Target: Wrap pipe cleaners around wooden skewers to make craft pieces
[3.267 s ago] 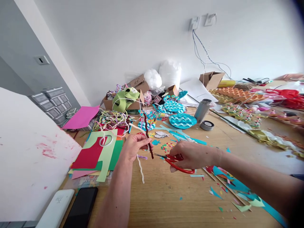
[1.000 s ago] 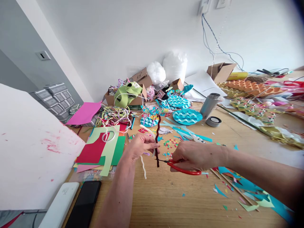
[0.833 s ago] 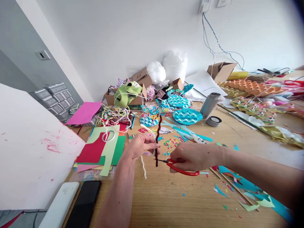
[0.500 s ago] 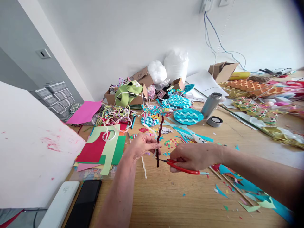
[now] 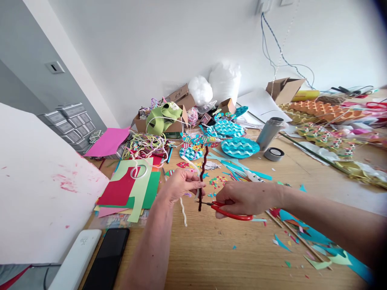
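Observation:
Pinched between the fingers of my left hand (image 5: 184,185) is a wavy dark maroon pipe cleaner (image 5: 204,165), held nearly upright. A cream pipe cleaner (image 5: 183,211) also passes through that hand, with one end hanging below it. My right hand (image 5: 238,198) is closed around the red handles of a pair of scissors (image 5: 234,214). The scissor blades meet the maroon pipe cleaner near its lower end, just below my left fingertips. Whether the blades are fully closed is too small to tell.
Coloured paper sheets (image 5: 145,191), a black phone (image 5: 106,257) and a white case (image 5: 75,257) lie at the left. Behind my hands are blue wavy discs (image 5: 240,148), a grey flask (image 5: 269,134) and its lid (image 5: 273,154). Paper scraps (image 5: 323,245) and sticks lie at the right.
My right hand and the scissors have shifted very slightly left, and the lower end of the maroon pipe cleaner has moved slightly left too. Both holds are unchanged.

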`<act>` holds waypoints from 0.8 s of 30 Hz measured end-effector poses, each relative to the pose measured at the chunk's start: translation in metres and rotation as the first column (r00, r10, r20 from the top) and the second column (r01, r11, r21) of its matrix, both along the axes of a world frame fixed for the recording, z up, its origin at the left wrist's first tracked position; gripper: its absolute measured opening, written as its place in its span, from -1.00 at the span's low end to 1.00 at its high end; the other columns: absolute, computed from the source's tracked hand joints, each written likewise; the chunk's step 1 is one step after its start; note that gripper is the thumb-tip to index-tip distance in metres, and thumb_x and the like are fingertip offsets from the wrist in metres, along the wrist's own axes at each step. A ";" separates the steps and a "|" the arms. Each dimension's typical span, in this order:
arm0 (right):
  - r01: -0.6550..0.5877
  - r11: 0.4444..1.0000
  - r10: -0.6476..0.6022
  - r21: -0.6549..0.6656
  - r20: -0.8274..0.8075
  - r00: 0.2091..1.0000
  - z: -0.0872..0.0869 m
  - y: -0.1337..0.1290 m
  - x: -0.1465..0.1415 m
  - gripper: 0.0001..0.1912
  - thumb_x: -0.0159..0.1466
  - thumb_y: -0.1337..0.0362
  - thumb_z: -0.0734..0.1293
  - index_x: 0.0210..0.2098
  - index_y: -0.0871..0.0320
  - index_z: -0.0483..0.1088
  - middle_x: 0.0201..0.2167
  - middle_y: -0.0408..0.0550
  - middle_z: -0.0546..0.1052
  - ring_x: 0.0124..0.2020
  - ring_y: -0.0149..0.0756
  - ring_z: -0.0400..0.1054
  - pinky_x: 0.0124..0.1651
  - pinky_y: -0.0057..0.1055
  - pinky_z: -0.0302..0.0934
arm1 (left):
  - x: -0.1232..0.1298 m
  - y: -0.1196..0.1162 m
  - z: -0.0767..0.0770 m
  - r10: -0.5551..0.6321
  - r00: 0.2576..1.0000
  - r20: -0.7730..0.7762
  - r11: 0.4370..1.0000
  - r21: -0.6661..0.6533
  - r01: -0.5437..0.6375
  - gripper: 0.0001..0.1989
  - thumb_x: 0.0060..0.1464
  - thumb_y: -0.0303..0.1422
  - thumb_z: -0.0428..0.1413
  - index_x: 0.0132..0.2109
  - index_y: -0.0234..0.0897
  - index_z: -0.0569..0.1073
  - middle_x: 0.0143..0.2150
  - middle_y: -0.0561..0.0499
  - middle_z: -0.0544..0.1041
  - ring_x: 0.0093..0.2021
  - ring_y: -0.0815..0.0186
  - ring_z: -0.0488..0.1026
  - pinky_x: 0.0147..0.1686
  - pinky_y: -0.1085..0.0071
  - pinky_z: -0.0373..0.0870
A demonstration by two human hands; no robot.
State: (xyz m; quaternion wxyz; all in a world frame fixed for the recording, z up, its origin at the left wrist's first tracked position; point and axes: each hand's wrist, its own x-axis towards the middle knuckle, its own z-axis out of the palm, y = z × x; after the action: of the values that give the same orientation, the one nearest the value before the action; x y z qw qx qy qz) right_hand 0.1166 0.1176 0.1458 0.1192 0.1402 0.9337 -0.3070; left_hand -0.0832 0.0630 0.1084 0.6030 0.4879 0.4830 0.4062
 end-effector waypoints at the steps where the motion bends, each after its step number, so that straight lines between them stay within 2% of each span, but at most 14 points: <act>1: 0.004 1.000 -0.004 -0.001 -0.002 1.000 0.000 0.000 0.000 -0.44 0.27 -0.09 0.14 -0.63 0.22 0.30 -0.73 -0.23 0.21 -0.66 -0.52 -0.04 -0.60 -0.48 -0.17 | 0.000 0.000 0.000 -0.001 1.000 -0.002 1.000 -0.002 0.001 -0.65 -0.25 -0.16 0.32 -0.47 -0.41 0.53 -0.53 -0.06 0.54 -0.52 0.36 0.46 -0.46 0.46 0.34; 11: 0.002 1.000 -0.002 -0.024 0.025 1.000 -0.001 -0.001 0.004 -0.40 0.27 -0.12 0.14 -0.64 0.23 0.32 -0.74 -0.24 0.20 -0.67 -0.53 -0.07 -0.62 -0.51 -0.16 | 0.002 0.001 0.001 -0.033 0.999 -0.032 0.999 -0.019 0.032 -0.65 -0.23 -0.16 0.31 -0.47 -0.43 0.52 -0.51 -0.08 0.56 -0.51 0.35 0.46 -0.42 0.43 0.36; 24: 0.013 1.000 -0.013 0.007 0.029 1.000 0.005 -0.007 0.008 -0.39 0.30 -0.10 0.08 -0.62 0.23 0.35 -0.72 -0.20 0.25 -0.67 -0.51 -0.02 -0.56 -0.51 -0.09 | 0.004 -0.003 0.005 0.009 0.998 -0.054 1.000 0.012 -0.009 -0.68 -0.17 -0.21 0.29 -0.47 -0.46 0.53 -0.50 -0.09 0.56 -0.50 0.30 0.45 -0.40 0.40 0.34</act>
State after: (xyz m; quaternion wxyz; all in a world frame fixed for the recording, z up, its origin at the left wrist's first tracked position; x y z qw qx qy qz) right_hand 0.1249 0.1101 0.1507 0.1302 0.1510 0.9320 -0.3028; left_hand -0.0795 0.0605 0.1131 0.5849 0.5002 0.4989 0.3984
